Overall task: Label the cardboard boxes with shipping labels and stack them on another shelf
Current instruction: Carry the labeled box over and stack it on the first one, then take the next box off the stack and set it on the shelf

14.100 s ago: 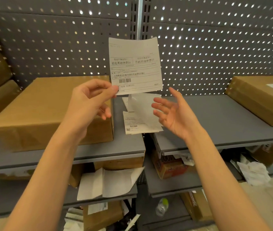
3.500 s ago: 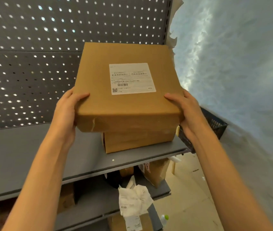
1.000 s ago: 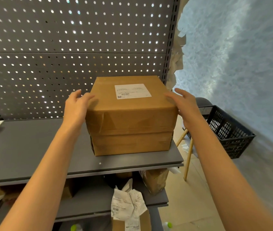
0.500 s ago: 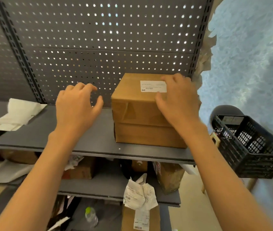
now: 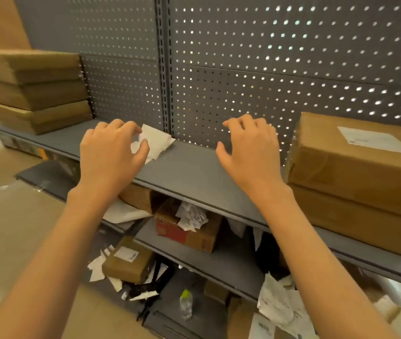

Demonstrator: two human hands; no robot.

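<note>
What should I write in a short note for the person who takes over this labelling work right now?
Left hand: empty, fingers loosely curled, in front of the label sheets.
Right hand: empty, over the bare shelf.
Done: labelled box sits on a second box at the right.
Left: the stack of boxes at the far left shows no labels from here, though only the top face of the uppermost box is visible. Probably take a sheet, label the top box, and carry it to the right stack.
</note>
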